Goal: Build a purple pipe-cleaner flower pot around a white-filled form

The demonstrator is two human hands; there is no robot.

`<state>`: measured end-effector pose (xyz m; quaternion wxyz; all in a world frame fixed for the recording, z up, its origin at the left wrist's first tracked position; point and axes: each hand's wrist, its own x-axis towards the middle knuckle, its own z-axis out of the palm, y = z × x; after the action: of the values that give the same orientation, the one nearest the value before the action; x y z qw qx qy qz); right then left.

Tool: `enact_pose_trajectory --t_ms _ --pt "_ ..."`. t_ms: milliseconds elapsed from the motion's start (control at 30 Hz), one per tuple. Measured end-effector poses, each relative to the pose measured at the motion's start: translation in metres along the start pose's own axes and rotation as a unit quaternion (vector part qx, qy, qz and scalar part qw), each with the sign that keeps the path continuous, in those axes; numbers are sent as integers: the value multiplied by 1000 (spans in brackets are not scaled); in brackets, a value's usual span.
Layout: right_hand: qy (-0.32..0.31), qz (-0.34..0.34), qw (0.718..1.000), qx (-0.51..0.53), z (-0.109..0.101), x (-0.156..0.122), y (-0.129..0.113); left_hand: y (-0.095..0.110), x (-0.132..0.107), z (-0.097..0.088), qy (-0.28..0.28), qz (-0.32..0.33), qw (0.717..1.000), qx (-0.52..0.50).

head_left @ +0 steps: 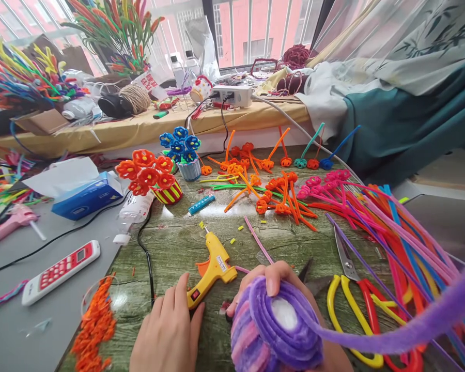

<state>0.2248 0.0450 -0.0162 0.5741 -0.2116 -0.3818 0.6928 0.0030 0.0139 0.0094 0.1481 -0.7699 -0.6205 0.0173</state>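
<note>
In my right hand is a round cup shape wrapped in purple and pink pipe cleaner. Purple strips coil on its top around a white centre, and one long purple tail runs off to the right. My left hand rests at the handle of a yellow hot glue gun, thumb and forefinger apart on either side of the handle's end. The gun lies on the table, its nozzle pointing away and a yellow scrap near the tip. Whether my left fingers press on the handle I cannot tell.
Yellow-handled scissors and red-handled scissors lie at right beside loose pipe cleaners. Flower pots, orange flowers, a tissue box, a bottle, a white remote-like device and orange scraps stand around.
</note>
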Motion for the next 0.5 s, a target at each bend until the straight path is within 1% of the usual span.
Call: enact_pose_trajectory --t_ms 100,200,300,400,500 --pt "-30 16 996 85 2 0 -1 2 8 -2 -25 -21 999 -11" --pt "-26 25 991 128 3 1 -1 13 21 -7 -61 -42 997 -28" --pt "-10 27 987 156 6 1 -3 25 39 -14 -100 -68 992 -46" --pt "13 11 985 171 14 1 -9 32 54 -18 -133 -61 986 -84" --pt "9 -15 985 171 20 3 -14 33 60 -21 -133 -46 982 -123"
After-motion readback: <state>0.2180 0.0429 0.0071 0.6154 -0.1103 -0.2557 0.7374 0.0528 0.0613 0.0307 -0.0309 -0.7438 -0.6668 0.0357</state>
